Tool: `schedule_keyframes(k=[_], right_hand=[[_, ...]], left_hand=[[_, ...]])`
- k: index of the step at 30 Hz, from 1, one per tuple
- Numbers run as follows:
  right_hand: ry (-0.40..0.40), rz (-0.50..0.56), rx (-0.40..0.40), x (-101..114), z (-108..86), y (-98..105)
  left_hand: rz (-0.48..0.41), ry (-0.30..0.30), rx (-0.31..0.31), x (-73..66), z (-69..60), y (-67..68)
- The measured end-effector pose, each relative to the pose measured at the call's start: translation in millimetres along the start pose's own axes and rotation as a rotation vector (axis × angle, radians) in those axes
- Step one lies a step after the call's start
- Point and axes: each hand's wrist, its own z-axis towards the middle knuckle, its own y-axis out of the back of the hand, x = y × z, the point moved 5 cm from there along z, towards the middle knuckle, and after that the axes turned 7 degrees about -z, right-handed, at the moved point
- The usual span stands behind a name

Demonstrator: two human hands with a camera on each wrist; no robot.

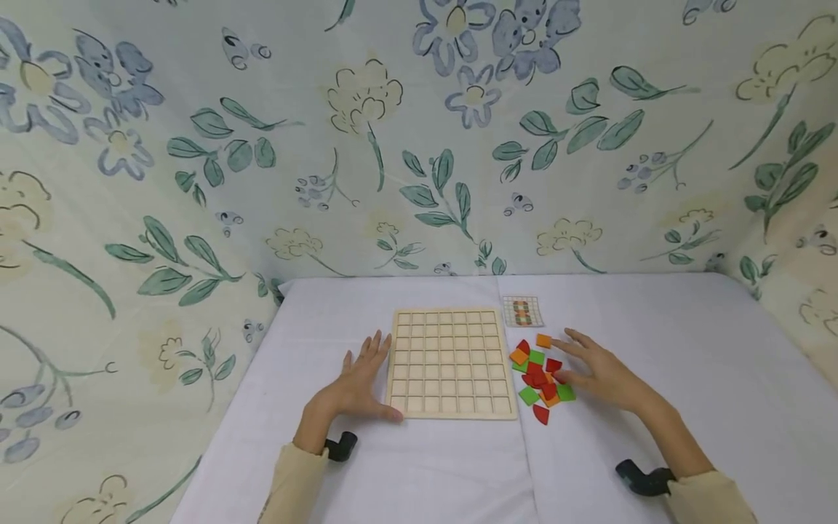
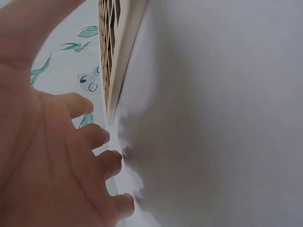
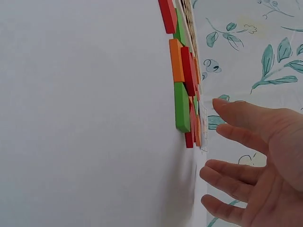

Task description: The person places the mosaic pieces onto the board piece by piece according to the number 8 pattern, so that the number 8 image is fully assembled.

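A square wooden grid board (image 1: pixel 452 364) lies flat on the white-covered table. My left hand (image 1: pixel 356 386) is at its left edge, fingers spread, thumb by the near left corner; whether it touches the board I cannot tell. To the board's right lies a loose heap of red, orange and green flat pieces (image 1: pixel 537 378), squares and quarter-round shapes, some overlapping. Over the heap's right side hovers my right hand (image 1: pixel 605 375), its fingers extended and holding nothing. Its fingertips come near an orange square (image 1: pixel 543 340). In the right wrist view the hand (image 3: pixel 255 165) appears apart from the pieces.
A small card (image 1: pixel 522 311) with a printed grid and coloured pattern lies beyond the heap, beside the board's far right corner. Behind the table hangs a floral cloth (image 1: pixel 393 145). A dark wrist mount (image 1: pixel 644 479) sits under the right forearm, another (image 1: pixel 342 446) by the left.
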Motion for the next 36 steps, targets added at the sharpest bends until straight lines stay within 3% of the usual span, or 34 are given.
schedule_keyframes(k=[17, 32, 36], right_hand=[[-0.011, 0.122, -0.167, 6, 20.4, -5], [-0.149, 0.220, -0.082, 11, 39.6, -11], [-0.152, 0.230, -0.063, 13, 43.6, -15]], left_hand=[[0.047, 0.029, 0.029, -3.1, 5.7, -5.3], [0.046, 0.021, 0.022, -0.7, 8.0, -8.8], [0.044, 0.025, 0.019, -0.9, 7.7, -8.1]])
